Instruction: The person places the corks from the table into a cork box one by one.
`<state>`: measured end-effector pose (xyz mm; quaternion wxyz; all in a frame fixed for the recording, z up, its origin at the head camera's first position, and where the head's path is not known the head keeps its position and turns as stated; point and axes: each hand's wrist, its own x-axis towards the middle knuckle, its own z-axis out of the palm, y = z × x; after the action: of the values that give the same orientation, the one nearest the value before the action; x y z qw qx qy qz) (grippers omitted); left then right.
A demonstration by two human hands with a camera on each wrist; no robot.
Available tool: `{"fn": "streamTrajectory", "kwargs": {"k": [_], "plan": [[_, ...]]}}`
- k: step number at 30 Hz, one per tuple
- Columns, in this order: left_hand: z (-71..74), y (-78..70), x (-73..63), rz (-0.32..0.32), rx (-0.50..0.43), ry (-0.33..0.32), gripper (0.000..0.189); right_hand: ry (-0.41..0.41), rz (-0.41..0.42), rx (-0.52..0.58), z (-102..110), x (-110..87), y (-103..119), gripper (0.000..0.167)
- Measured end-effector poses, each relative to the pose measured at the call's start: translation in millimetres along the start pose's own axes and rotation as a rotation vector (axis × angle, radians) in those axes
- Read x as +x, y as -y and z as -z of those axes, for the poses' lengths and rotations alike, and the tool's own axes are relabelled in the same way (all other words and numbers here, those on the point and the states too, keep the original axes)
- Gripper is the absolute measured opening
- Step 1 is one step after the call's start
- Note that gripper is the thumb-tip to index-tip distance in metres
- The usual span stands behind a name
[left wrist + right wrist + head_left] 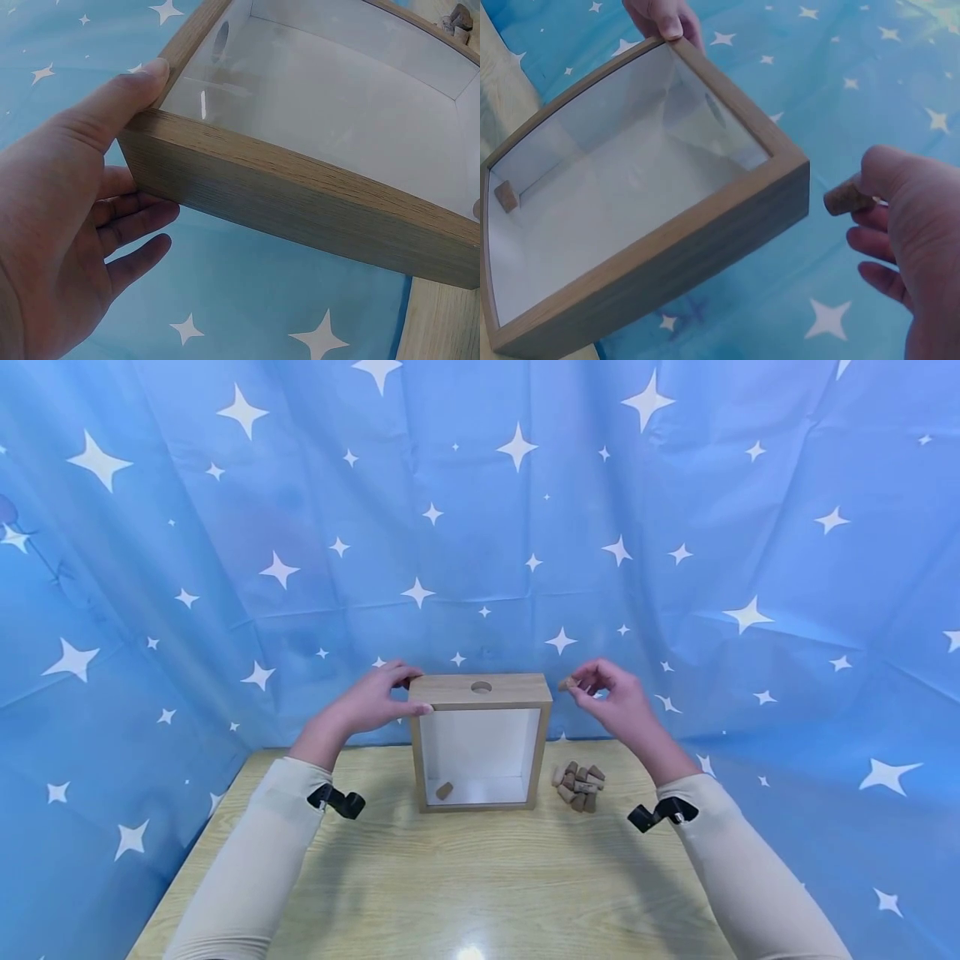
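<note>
A wooden box frame [480,807] with a clear front and a round hole in its top stands upright on the table. My left hand [375,697] grips its upper left corner, thumb on the front edge and fingers behind. Just right of the top, my right hand [611,693] pinches a cork [845,198] between thumb and fingertips, apart from the frame. Inside the frame, one cork [445,791] lies at the lower left. On the table to the right sits a pile of several corks [579,787].
The light wood table [465,877] reaches toward me in front of the frame. A blue curtain with white stars [480,527] hangs behind it and along both sides. Small black wrist mounts [345,803] are strapped over the sleeves.
</note>
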<state>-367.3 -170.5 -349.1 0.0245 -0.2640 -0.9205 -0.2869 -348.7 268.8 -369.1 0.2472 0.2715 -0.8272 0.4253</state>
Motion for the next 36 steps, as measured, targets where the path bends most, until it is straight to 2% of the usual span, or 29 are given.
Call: {"fn": "streamTrajectory", "kwargs": {"k": [7,17,23,31,36], "plan": [[0.9,0.1,0.0,0.020,-0.003,0.011,0.083,0.021,0.012,-0.004,-5.1,12.7,10.8,0.014],[-1.1,2.0,0.7,0.009,-0.002,0.009,0.088,0.063,0.029,0.012,-18.4,34.3,27.8,0.015],[-1.2,2.9,0.6,0.005,-0.014,0.001,0.085,0.125,0.027,0.019,-29.8,46.4,38.0,0.012],[-0.6,2.6,0.5,0.009,-0.011,0.006,0.085,0.220,0.065,0.018,-48.1,63.3,59.9,0.014],[0.4,2.7,0.1,0.003,-0.018,0.008,0.086,0.300,0.033,0.002,-58.5,70.2,68.2,0.014]]}}
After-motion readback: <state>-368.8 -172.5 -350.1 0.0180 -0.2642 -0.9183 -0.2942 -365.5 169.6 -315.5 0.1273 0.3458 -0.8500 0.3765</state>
